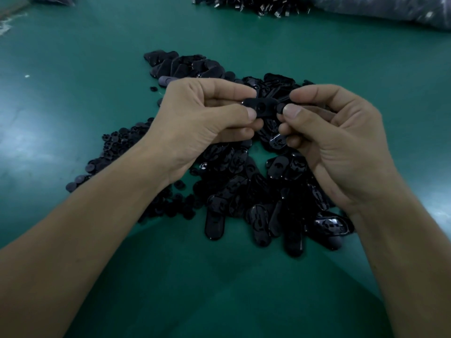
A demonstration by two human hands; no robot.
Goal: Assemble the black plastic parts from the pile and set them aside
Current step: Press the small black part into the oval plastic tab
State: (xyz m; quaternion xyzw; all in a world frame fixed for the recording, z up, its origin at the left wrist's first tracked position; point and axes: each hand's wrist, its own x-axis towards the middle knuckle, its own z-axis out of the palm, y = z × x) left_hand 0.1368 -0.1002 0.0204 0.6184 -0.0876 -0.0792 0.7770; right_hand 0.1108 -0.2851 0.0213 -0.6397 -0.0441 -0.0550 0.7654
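head view: two bare forearms reach in from the lower corners of the frame over a green tabletop (80, 64); the hands meet just above the centre.
left hand (202, 118): left of centre, back of the hand up; its fingers (244, 113) are curled, with thumb and forefinger pinching the left end of an oval plate (262, 107).
oval plate: black and flat with rounded ends and a round hole near its middle; held roughly level between the two hands, raised clear of the parts beneath.
right hand (334, 142): right of centre; its fingers (291, 111) are curled, with thumb and forefinger tips pinching a small round piece (280, 106) just at the plate's right end; whether piece and plate touch cannot be told.
main pile (256, 191): glossy black oval plates heaped loosely on the tabletop, from under the hands down to lower centre, many overlapping.
heap of round pieces (117, 152): small dark discs, left of the main pile and partly under the left forearm.
far cluster (185, 65): dark oval parts packed close together, upper centre, just beyond the left hand.
distant pile (251, 4): small black parts at the top edge, well apart from the hands.
clear bag (390, 11): upper right corner, contents too blurred to tell.
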